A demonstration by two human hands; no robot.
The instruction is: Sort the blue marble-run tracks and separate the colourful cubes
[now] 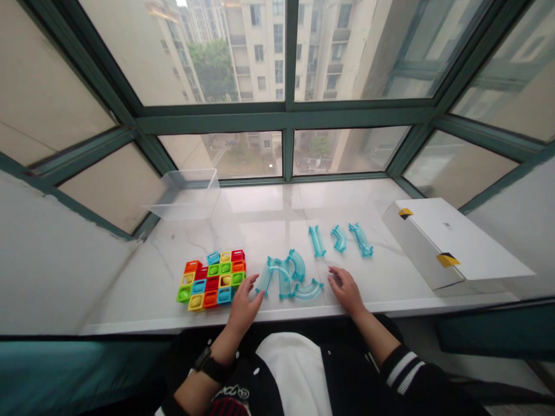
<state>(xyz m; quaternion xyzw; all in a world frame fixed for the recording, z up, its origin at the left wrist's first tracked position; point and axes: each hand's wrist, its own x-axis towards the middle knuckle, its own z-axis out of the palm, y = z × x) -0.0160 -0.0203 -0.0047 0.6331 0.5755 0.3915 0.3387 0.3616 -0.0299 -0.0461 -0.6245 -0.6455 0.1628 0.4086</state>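
My left hand [246, 300] rests at the table's front, between a block of coloured toy bricks [211, 283] and several translucent blue track pieces [284, 277]. Its fingers are apart, with the fingertips close to the nearest track piece; whether they touch it I cannot tell. My right hand [346, 289] lies on the white surface to the right of those pieces, fingers spread and holding nothing. Beyond it lie a straight blue track piece [317, 241], a curved one [339, 238] and a longer one [361, 240], side by side.
A clear plastic bin [191, 196] stands at the back left by the window. On the right is a white box [455, 240] with yellow and black tabs. Green window frames [284, 122] close off the far side of the white tabletop [260, 211].
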